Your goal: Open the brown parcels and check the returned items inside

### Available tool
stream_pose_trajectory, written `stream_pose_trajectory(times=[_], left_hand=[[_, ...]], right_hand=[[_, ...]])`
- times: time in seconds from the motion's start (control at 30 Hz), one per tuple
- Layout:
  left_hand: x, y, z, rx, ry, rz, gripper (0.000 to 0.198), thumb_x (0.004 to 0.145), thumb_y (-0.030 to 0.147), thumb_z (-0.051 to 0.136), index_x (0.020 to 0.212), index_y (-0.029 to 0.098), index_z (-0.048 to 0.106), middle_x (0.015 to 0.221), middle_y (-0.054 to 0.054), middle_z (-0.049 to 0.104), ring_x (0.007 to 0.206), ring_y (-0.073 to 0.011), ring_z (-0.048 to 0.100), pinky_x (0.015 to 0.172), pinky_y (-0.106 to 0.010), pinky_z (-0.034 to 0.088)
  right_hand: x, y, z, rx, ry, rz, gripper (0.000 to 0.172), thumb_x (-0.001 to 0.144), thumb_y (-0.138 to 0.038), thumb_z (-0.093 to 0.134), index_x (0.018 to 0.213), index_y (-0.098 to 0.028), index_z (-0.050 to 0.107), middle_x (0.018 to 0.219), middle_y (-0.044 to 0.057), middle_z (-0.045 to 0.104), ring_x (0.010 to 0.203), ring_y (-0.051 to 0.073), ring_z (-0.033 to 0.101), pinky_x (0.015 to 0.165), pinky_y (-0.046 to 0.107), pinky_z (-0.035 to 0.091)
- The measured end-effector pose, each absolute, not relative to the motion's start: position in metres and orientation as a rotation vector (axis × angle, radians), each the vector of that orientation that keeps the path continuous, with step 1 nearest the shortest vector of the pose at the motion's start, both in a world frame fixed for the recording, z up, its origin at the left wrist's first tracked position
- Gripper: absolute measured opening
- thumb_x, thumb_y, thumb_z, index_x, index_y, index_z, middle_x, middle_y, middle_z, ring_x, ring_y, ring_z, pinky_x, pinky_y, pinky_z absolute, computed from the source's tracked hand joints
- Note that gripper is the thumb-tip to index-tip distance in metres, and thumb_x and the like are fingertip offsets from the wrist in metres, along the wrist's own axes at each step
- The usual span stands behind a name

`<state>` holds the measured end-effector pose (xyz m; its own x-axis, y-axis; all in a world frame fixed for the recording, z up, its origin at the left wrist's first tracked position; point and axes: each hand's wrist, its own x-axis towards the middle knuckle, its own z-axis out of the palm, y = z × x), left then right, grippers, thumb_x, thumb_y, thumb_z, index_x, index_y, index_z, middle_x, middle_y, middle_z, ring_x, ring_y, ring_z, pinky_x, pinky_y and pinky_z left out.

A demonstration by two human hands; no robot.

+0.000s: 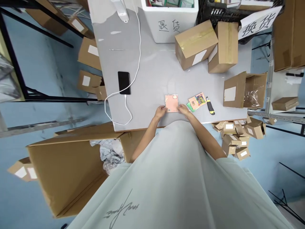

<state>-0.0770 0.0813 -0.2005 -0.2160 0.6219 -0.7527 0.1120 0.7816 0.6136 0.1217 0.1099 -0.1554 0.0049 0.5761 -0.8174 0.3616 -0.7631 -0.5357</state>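
A small pink packet (171,102) with a barcode lies flat on the grey table (152,70) near its front edge. My left hand (160,112) grips the packet's left lower corner and my right hand (184,110) grips its right lower corner. Just right of it lie a few colourful cards (197,100), one pink and one green, and a black and yellow utility knife (210,106).
A black phone (124,82) on a white cable lies to the left. Two sealed cardboard boxes (206,44) and an open box (245,89) stand to the right, a white bin (170,20) at the back. Many boxes sit on the floor around, one large carton (69,168) at my left.
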Motion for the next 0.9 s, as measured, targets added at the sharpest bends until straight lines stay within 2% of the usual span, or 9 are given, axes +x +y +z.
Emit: stream_pose_trajectory(times=[0.13,0.27,0.33,0.4,0.53,0.63,0.73,0.8,0.9], left_hand=[[-0.078,0.079,-0.197,0.555,1.634,0.538,0.033,0.081,0.034,0.091,0.108,0.017,0.079,0.081,-0.004,0.075,0.084,-0.0257,0.073,0.090,-0.041,0.061],[-0.084,0.078,-0.181,0.559,1.541,0.583,0.031,0.082,0.033,0.094,0.104,0.019,0.079,0.076,-0.001,0.073,0.078,-0.0215,0.069,0.086,-0.038,0.061],[-0.087,0.077,-0.168,0.563,1.479,0.631,0.031,0.082,0.035,0.096,0.103,0.020,0.079,0.085,-0.003,0.077,0.085,-0.0210,0.072,0.090,-0.036,0.061],[-0.089,0.075,-0.154,0.539,1.356,0.705,0.036,0.080,0.041,0.099,0.101,0.021,0.077,0.099,-0.006,0.083,0.097,-0.0225,0.076,0.096,-0.035,0.061],[-0.086,0.074,-0.122,0.419,1.098,0.813,0.054,0.076,0.057,0.105,0.100,0.020,0.074,0.113,-0.013,0.085,0.113,-0.0304,0.079,0.105,-0.042,0.063],[-0.076,0.076,-0.100,0.345,1.055,0.847,0.062,0.091,0.077,0.088,0.112,0.020,0.075,0.119,-0.016,0.084,0.123,-0.0353,0.080,0.107,-0.047,0.064],[-0.057,0.077,-0.087,0.259,1.021,0.851,0.076,0.099,0.092,0.067,0.121,0.019,0.078,0.121,-0.018,0.085,0.130,-0.0414,0.079,0.106,-0.054,0.066],[-0.040,0.076,-0.084,0.235,0.982,0.802,0.080,0.102,0.092,0.062,0.123,0.016,0.081,0.119,-0.020,0.086,0.131,-0.0455,0.078,0.106,-0.059,0.066],[-0.014,0.073,-0.082,0.240,0.967,0.750,0.071,0.105,0.080,0.067,0.125,0.015,0.084,0.117,-0.019,0.087,0.130,-0.0469,0.078,0.106,-0.060,0.066]], right_hand=[[0.115,0.102,-0.155,-2.087,-0.889,1.881,0.024,0.099,-0.023,0.074,0.121,-0.013,0.075,0.102,0.008,0.085,0.092,0.019,0.074,0.088,0.028,0.061],[0.118,0.094,-0.146,-2.003,-0.852,1.903,0.010,0.100,-0.023,0.074,0.109,-0.018,0.073,0.095,0.001,0.084,0.085,0.015,0.069,0.082,0.025,0.057],[0.125,0.091,-0.137,-1.923,-0.862,1.896,0.014,0.097,-0.028,0.081,0.105,-0.020,0.072,0.095,-0.001,0.084,0.084,0.014,0.068,0.082,0.025,0.056],[0.135,0.087,-0.124,-1.773,-0.886,1.909,0.027,0.089,-0.037,0.091,0.102,-0.021,0.073,0.099,0.001,0.086,0.089,0.017,0.071,0.085,0.027,0.057],[0.159,0.080,-0.091,-1.445,-0.907,1.964,0.056,0.077,-0.055,0.102,0.117,-0.023,0.079,0.119,0.008,0.090,0.114,0.028,0.080,0.105,0.039,0.063],[0.175,0.077,-0.065,-1.324,-0.927,1.962,0.065,0.078,-0.063,0.101,0.128,-0.026,0.081,0.129,0.007,0.090,0.129,0.033,0.080,0.117,0.045,0.062],[0.187,0.076,-0.044,-1.265,-0.960,1.974,0.068,0.081,-0.065,0.098,0.135,-0.027,0.081,0.135,0.007,0.088,0.140,0.035,0.077,0.120,0.046,0.062],[0.195,0.075,-0.036,-1.251,-0.981,1.993,0.071,0.082,-0.066,0.097,0.139,-0.027,0.080,0.138,0.008,0.088,0.144,0.036,0.075,0.119,0.046,0.063],[0.207,0.073,-0.032,-1.231,-0.976,2.018,0.074,0.083,-0.067,0.097,0.141,-0.026,0.079,0.140,0.009,0.087,0.143,0.036,0.076,0.118,0.046,0.065]])
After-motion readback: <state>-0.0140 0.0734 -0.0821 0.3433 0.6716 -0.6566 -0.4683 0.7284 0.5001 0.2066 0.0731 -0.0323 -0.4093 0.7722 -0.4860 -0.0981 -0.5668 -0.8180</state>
